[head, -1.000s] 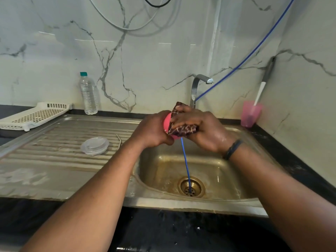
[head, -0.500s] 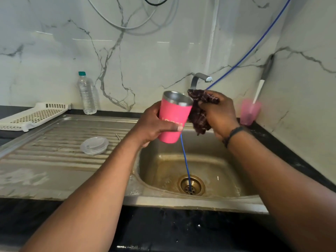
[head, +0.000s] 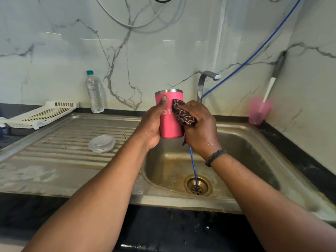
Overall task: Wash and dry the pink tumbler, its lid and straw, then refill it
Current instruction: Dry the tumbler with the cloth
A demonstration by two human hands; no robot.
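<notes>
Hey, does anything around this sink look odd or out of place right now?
One thing: a thin blue hose drops behind the hands straight into the sink drain, unusual for a kitchen basin. The draining board also looks stained and filmy. The tumbler is upright and intact, and its lid lies flat on the board.

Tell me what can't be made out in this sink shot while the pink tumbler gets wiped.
All in the head view:
- Pink tumbler: its inside is hidden because the rim is seen side-on; the lettering is partly covered by the left hand and the cloth.
- Straw: only a short end shows on the drainboard, too small to judge.
- Clear lid: wet or dry, unclear.
- Right hand: its grip hides the rest of the cloth.
</notes>
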